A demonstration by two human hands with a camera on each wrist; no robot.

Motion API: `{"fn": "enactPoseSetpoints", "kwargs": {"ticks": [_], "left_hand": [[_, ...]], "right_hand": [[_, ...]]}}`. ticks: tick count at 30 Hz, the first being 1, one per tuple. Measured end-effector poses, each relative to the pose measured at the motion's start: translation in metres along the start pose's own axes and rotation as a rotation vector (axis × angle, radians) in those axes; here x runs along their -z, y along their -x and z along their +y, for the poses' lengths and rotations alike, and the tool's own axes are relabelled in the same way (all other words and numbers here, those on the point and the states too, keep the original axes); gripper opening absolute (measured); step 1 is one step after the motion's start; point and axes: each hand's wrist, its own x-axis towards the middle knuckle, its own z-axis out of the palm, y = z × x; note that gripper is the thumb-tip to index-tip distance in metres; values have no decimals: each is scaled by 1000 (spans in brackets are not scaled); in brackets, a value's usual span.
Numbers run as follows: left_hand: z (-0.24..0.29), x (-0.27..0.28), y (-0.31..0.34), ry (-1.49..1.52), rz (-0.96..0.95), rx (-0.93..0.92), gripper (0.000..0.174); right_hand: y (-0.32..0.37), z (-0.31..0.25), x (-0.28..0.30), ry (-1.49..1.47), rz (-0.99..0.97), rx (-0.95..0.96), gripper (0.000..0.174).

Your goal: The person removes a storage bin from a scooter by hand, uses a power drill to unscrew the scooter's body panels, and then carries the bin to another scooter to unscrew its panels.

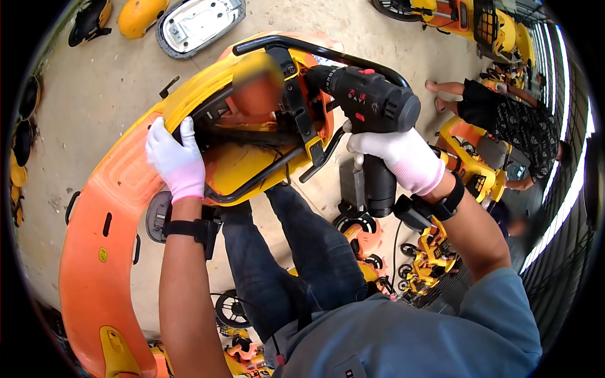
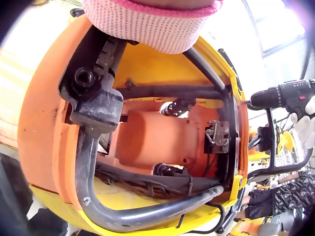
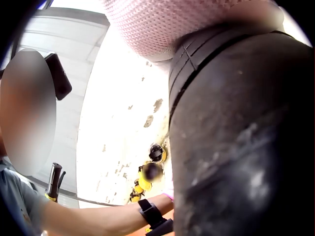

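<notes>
Right hand point(image 1: 397, 154), gloved white with pink cuff: fingers curled round the grip of one black DAYI cordless drill point(image 1: 378, 97), chuck directed at the frame edge of the scooter body; contact at the tip cannot be told.
Left hand point(image 1: 173, 157), gloved likewise: fingers loosely extended, thumb spread apart, resting on the rim of the opening.
One scooter body point(image 1: 116, 176), orange and yellow, in front of the person, with black tubular rail point(image 1: 328, 57) and orange inner tub point(image 2: 152, 137).
On concrete floor point(image 1: 126, 75): one upturned seat point(image 1: 200, 25).
</notes>
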Motion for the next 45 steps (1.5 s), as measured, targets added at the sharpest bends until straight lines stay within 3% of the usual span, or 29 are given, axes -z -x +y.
{"fn": "enactPoseSetpoints", "kwargs": {"ticks": [7,9,23,32,34,36,38,40,42,45], "left_hand": [[1,1,1,-9,-3,6,52],[4,2,1,-20,-10,11,52],[3,2,1,-11,-1,8,51],[3,5,2,28,-39,20,52],[11,14,7,-51,140,-65,52],[51,37,17,118,154,-83,47],[91,45,24,651,-195,6,39],[125,25,32,867,-435,176,34],[149,5,28,1291,-651,536,36],[172,-15,24,1570,-636,663,35]], "right_hand": [[-2,-8,-2,-93,29,-112,15],[-5,-8,2,-241,-24,-137,17],[2,-5,-1,-91,11,-59,9],[7,3,0,-166,20,-63,19],[9,0,0,-116,39,-92,26],[9,7,-1,-133,31,-71,32],[11,10,-1,-130,52,-32,33],[12,9,-1,-119,39,-20,33],[12,9,1,-106,30,2,33],[17,10,-1,-133,57,-5,33]]}}
